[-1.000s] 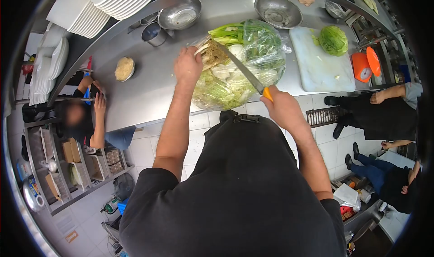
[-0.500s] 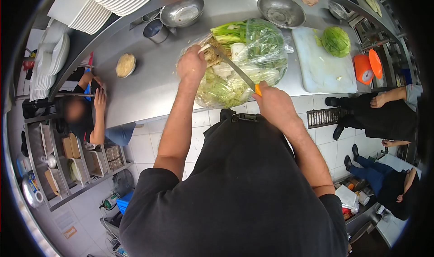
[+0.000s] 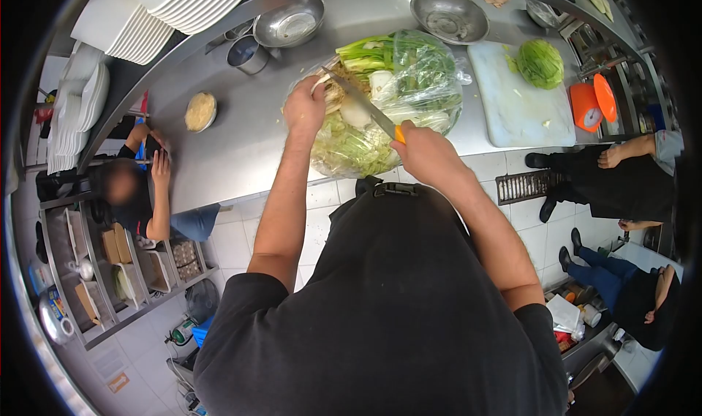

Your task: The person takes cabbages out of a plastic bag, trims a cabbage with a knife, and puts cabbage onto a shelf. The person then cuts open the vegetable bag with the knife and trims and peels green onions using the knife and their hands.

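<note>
My right hand (image 3: pixel 433 156) is wrapped round the yellow-orange handle of a knife (image 3: pixel 365 107). The blade points up and left, over the vegetables, its tip close to my left hand (image 3: pixel 303 109). Closed fingers of that hand grip a pale, whitish vegetable piece (image 3: pixel 321 82), whose kind I cannot make out. Beneath the blade, a clear plastic bag (image 3: pixel 431 72) holds leafy greens. Long green stalks (image 3: pixel 365 52) with stringy roots stick out of it on the left, beside a white bulb-like vegetable (image 3: pixel 381 84) and pale cabbage-like leaves (image 3: pixel 344 147).
On the steel counter (image 3: pixel 219 152) are a bowl of pale food (image 3: pixel 200 111), a metal cup (image 3: pixel 247 55) and metal bowls (image 3: pixel 447 15). To the right lie a white cutting board (image 3: pixel 515 116), a cabbage (image 3: pixel 541 63) and an orange scale (image 3: pixel 587 106). Other people stand or sit nearby.
My right hand and the knife have shifted a little up and left. My left hand has moved slightly left, still gripping the pale piece.
</note>
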Demonstrator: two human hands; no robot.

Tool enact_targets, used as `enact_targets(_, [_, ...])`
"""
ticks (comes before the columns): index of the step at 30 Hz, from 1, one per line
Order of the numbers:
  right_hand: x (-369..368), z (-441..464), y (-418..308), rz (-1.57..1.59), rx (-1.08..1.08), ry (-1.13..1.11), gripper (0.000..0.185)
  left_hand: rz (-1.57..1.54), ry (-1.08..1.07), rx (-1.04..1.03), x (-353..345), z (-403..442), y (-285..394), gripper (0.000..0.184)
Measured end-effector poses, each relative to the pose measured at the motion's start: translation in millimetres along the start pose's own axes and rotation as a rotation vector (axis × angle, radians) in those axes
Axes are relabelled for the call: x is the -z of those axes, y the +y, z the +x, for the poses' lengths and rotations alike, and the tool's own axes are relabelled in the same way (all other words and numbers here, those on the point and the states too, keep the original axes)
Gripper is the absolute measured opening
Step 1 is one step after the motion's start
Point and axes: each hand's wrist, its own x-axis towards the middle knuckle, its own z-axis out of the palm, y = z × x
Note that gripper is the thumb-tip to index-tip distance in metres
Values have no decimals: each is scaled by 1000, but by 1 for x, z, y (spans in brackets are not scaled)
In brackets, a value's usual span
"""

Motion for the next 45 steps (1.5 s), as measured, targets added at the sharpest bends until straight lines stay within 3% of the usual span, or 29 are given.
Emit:
enact_targets(9, [-2, 37, -17, 46, -52, -64, 34, -40, -62, 35, -3, -4, -5, 30])
enact_targets(12, [-9, 47, -14, 42, -45, -55, 36, -194, -62, 17, -9, -1, -11, 32])
enact_targets(16, [-2, 45, -21, 63, -89, -57, 37, -265, -118, 149, -1, 7, -11, 34])
enact_targets(23, [5, 30, -8, 85, -100, 106, 36, -412, -115, 217, 29, 24, -49, 33])
enact_targets(26, [8, 8, 4, 145, -142, 175, 37, -600, -214, 288, 48, 34, -49, 33])
enact_targets(32, [9, -56, 37, 429, -405, 165, 35, -1286, -629, 413, 58, 46, -7, 37])
enact_targets(35, [14, -88, 48, 588, -484, 178, 33, -1442, -780, 451, 40, 44, 14, 39])
enact_targets(42, [13, -131, 133, 845, -523, 188, 27, -1318, -900, 428, -23, -2, 138, 42])
enact_targets(45, [20, -146, 180, 812, -502, 147, 29, -1007, -1010, 136, -77, -23, 216, 43])
